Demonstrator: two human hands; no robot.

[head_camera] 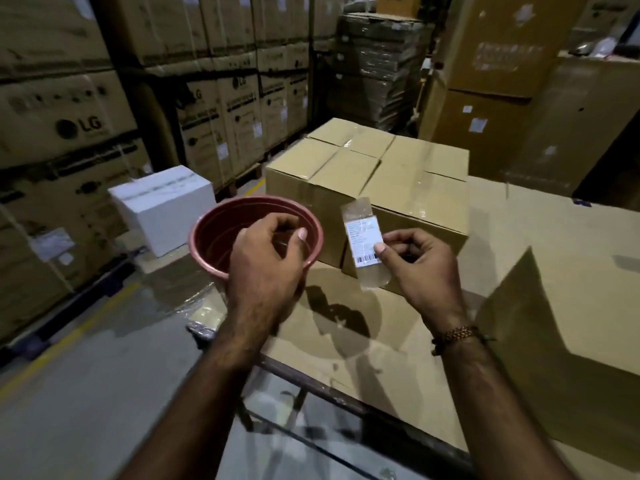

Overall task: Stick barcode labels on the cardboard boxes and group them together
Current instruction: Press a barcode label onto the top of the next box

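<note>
Right hand [414, 258] pinches the taped barcode label [363, 247] upright, ready for the cardboard box [398, 188] just beyond, while left hand [266, 258] curls, seemingly empty.

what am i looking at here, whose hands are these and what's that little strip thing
There is no machine: the single picture comes from a camera worn on a person's head, looking down at their own bare hands in a warehouse. The right hand pinches a barcode label stuck on a strip of clear tape. The left hand hovers with fingers curled over a reddish plastic tub; whether it holds anything is unclear. Ahead, taped cardboard boxes sit on a cardboard-covered surface.
</note>
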